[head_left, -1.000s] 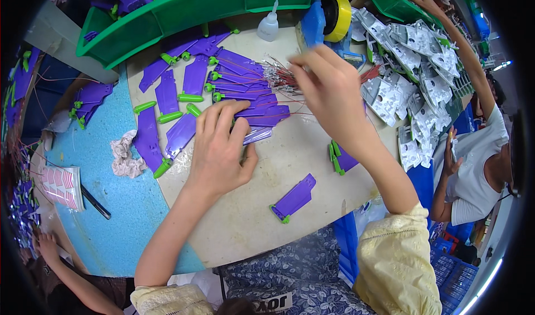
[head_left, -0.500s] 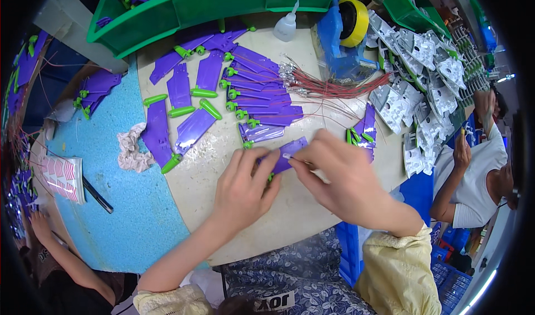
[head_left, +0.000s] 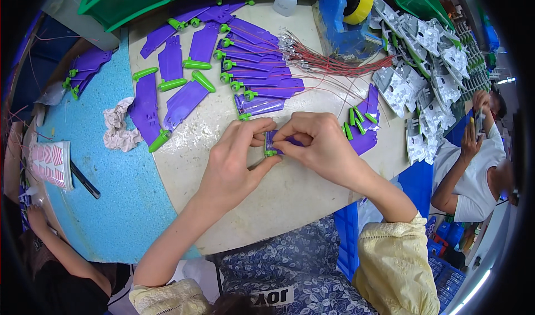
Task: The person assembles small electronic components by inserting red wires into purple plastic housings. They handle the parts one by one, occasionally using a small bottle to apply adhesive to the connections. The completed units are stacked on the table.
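Note:
Over the near middle of the table, my left hand (head_left: 231,153) is closed around the edge of a purple plastic fin-shaped part (head_left: 270,140), thumb at its green end. From the other side my right hand (head_left: 320,145) pinches down on the same part, its fingertips close to the green end. Fingers hide most of the part and anything small between them. Just beyond lies a similar purple part (head_left: 259,106), beside a row of purple parts (head_left: 259,72) with green ends and thin wires. Small green pieces (head_left: 356,120) rest on purple parts right of my right hand.
A bundle of red wires (head_left: 329,64) lies behind the hands, near a blue tape dispenser (head_left: 343,28) and a squeeze bottle (head_left: 286,2). Grey plastic housings (head_left: 415,86) pile up at right. Crumpled tissue (head_left: 120,125) sits left. Other people work at both sides.
My right hand has moved from the part's far end toward its green end. The small pale tip it held against the part no longer shows. The whole view has shifted slightly.

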